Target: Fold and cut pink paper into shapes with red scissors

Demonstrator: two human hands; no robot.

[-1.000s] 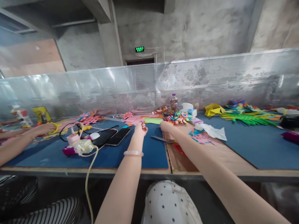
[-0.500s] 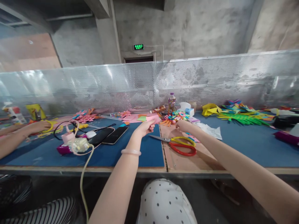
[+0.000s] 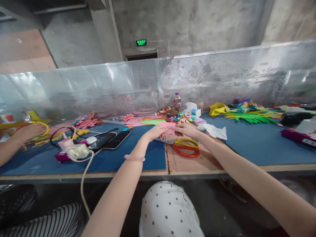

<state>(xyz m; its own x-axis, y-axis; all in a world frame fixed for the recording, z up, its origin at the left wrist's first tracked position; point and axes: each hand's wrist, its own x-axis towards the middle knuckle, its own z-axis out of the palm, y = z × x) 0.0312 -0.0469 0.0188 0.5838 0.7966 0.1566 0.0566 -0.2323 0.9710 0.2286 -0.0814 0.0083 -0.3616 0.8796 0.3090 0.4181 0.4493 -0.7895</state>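
A small piece of pink paper (image 3: 168, 125) is held up between my two hands over the table. My left hand (image 3: 156, 132), with a pale bangle at the wrist, grips its left side. On the right side, the fingers of my right hand (image 3: 185, 129) close on the same paper. Just under my hands lie scissors (image 3: 187, 151) with one red and one yellow handle loop, their blades partly hidden by my left hand. Behind the hands are colourful paper flowers (image 3: 187, 117) and sheets of green paper (image 3: 153, 121) and pink paper.
To the left lie a phone (image 3: 117, 140) and a power strip (image 3: 80, 151) with cables. A drink bottle (image 3: 177, 103) stands behind; crumpled tissue (image 3: 216, 131) and green paper leaves (image 3: 256, 117) are to the right. At far left, another person's hand (image 3: 33, 130) holds yellow-handled scissors.
My right hand has come left from beside the paper flowers and now grips the pink paper together with my left hand. The camera view has shifted slightly.
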